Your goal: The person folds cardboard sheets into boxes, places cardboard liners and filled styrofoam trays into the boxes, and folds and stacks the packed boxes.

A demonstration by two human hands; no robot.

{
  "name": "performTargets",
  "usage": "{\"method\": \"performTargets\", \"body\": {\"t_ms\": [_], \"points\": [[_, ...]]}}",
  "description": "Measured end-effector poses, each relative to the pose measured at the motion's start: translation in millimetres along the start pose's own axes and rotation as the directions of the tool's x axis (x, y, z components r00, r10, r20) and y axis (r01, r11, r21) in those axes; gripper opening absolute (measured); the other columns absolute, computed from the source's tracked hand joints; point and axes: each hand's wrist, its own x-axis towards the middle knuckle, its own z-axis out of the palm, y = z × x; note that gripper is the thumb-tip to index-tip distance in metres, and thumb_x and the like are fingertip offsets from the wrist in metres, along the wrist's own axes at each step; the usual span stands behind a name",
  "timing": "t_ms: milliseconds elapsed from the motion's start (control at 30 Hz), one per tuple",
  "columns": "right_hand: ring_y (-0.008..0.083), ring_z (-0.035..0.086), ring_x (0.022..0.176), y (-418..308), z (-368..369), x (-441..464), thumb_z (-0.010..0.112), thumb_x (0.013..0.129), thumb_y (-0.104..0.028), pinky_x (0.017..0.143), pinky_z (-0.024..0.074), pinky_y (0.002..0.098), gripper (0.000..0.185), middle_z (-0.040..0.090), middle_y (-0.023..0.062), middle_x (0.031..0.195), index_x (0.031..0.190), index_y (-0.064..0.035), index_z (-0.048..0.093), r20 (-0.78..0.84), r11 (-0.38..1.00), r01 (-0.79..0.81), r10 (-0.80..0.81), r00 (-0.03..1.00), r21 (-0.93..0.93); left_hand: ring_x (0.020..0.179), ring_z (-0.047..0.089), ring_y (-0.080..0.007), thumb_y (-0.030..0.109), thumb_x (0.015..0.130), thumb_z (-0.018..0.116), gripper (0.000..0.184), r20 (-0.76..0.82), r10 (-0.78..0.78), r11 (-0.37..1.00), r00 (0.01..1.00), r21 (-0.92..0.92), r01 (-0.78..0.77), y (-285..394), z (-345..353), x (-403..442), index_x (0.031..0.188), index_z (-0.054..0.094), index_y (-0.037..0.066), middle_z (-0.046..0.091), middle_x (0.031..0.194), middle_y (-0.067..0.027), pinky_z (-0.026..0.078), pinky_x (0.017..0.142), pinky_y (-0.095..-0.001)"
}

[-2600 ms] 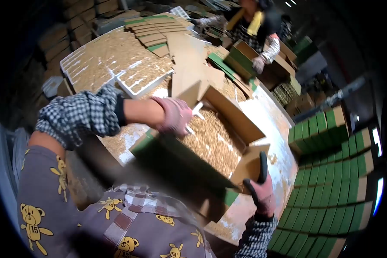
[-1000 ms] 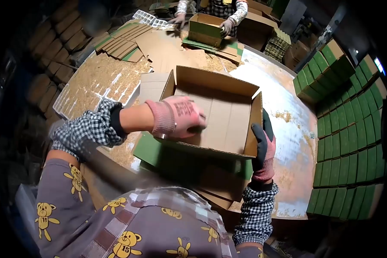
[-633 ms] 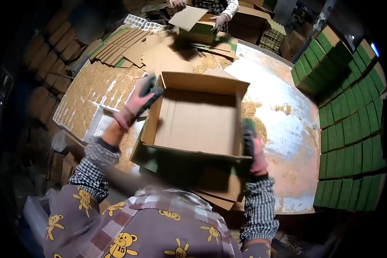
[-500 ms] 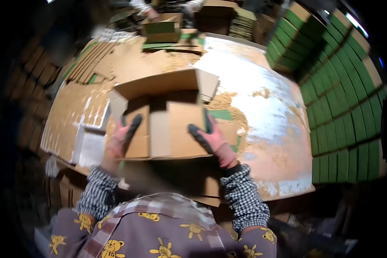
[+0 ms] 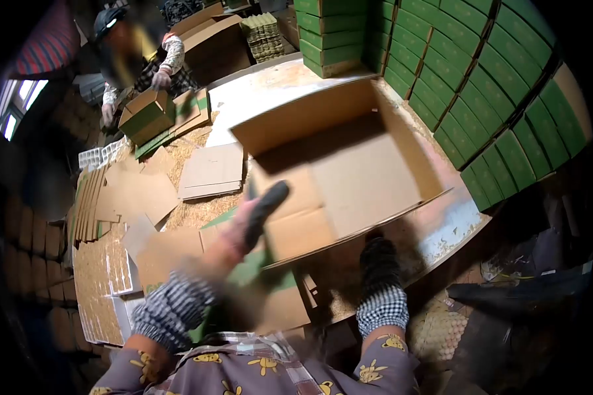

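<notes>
An open cardboard box (image 5: pixel 369 178) is at the right of the table, with brown inner walls and its opening facing me. My left hand (image 5: pixel 249 220), in a pink glove with dark fingers, closes on its left side, thumb up along the wall. My right hand (image 5: pixel 379 253) is in deep shadow against the near edge of the box. Its fingers are hidden there. Flat green and brown cardboard (image 5: pixel 277 296) lies below my left hand, partly blurred.
Stacked green boxes (image 5: pixel 454 79) line the right side. Across the table (image 5: pixel 277 82), a person (image 5: pixel 158 69) handles a smaller green box (image 5: pixel 148 118). Flat cardboard sheets (image 5: pixel 211 171) lie on scattered straw-coloured shreds at the left. Egg-tray-like stacks (image 5: pixel 262 36) stand behind.
The view has swung. The box has moved rightward across the table and turned, now looking larger. My right hand has gone from its right side to the near edge; my left stays at its left side.
</notes>
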Motion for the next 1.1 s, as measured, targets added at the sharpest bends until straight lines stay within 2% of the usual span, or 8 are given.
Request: {"method": "performTargets", "body": {"t_ms": [367,500,567,667,733,867,933,1100], "points": [[0.0295,0.038,0.134,72,-19,-259,0.066,0.072,-0.032,0.111,0.0323,0.0392,0.056,0.049,0.018,0.138,0.123,-0.0087,0.061,0.737,0.353,0.647,0.285,0.613,-0.675,0.08,0.058,-0.0206,0.064,0.078,0.064,0.067,0.205,-0.644,0.743,0.737,0.395,0.54,-100,128,25,0.113,0.063,0.007,0.067,0.09,-0.0084,0.048,0.081,-0.0358],[0.023,0.061,0.112,-2,-50,-255,0.066,0.081,-0.025,0.099,0.0447,0.0326,0.034,0.063,0.0163,0.121,0.105,-0.001,0.07,0.302,0.675,-0.254,0.591,0.748,-0.692,0.126,0.049,-0.0281,0.028,0.084,0.069,0.057,0.306,0.201,0.872,0.931,0.377,-0.312,14,-37,-99,0.133,0.051,0.005,0.054,0.134,-0.0153,0.036,0.108,-0.0369],[0.0151,0.064,0.09,8,-42,-228,0.058,0.093,-0.018,0.08,0.0495,0.0258,0.037,0.068,0.0081,0.104,0.125,0.0001,0.056,0.292,0.967,-0.22,0.176,0.94,0.128,0.134,0.037,-0.0339,0.029,0.082,0.067,0.066,-0.279,0.516,0.416,0.81,0.908,0.047,-98,-86,-145,0.139,0.044,0.007,0.04,0.144,-0.0186,0.027,0.112,-0.0404],[0.0152,0.06,0.095,-83,41,-184,0.06,0.092,-0.014,0.084,0.0481,0.027,0.042,0.063,0.0083,0.111,0.13,0.0002,0.051,0.421,0.997,-0.062,0.038,0.906,0.043,0.14,0.018,-0.0463,0.043,0.081,0.063,0.075,-0.554,0.295,0.138,0.778,0.831,0.539,-102,-82,-185,0.144,0.037,0.011,0.022,0.153,-0.021,0.009,0.116,-0.0534],[0.0152,0.058,0.098,-140,77,-182,0.061,0.091,-0.012,0.086,0.0472,0.0279,0.046,0.061,0.0084,0.115,0.132,0.0003,0.047,0.508,0.999,0.028,-0.002,0.862,-0.044,0.138,0.02,-0.049,0.051,0.08,0.061,0.077,0.151,0.163,0.24,0.975,0.953,-0.187,-53,-86,-196,0.143,0.036,0.015,0.029,0.148,-0.0237,0.01,0.112,-0.0626],[0.0162,0.059,0.1,-199,73,-178,0.062,0.086,-0.004,0.087,0.0465,0.0282,0.048,0.062,0.0092,0.116,0.132,0.0019,0.048,0.482,0.97,0.104,-0.201,0.853,0.222,0.123,0.046,-0.0371,0.034,0.076,0.071,0.051,-0.071,0.626,0.016,0.776,0.997,0.079,71,-183,-228,0.121,0.059,0.015,0.048,0.137,-0.0126,0.036,0.104,-0.0479],[0.0193,0.054,0.113,-225,64,-189,0.061,0.086,-0.002,0.093,0.0439,0.0336,0.05,0.056,0.0105,0.128,0.135,0.0,0.047,0.389,0.888,0.409,-0.459,0.799,0.208,0.1,0.058,-0.0352,0.03,0.066,0.079,0.047,-0.115,0.232,0.617,0.966,0.785,-0.055,125,-223,-265,0.105,0.064,0.009,0.062,0.107,-0.0124,0.047,0.086,-0.0431],[0.0182,0.054,0.107,-276,11,-267,0.055,0.09,-0.008,0.091,0.0454,0.0337,0.043,0.057,0.0075,0.12,0.132,-0.0017,0.049,-0.061,0.789,0.585,-0.585,0.809,0.188,0.088,0.063,-0.0288,0.017,0.059,0.08,0.041,0.139,0.626,0.149,0.767,0.944,-0.293,135,-198,-367,0.097,0.065,0.011,0.064,0.093,-0.0117,0.05,0.076,-0.0407]]}}
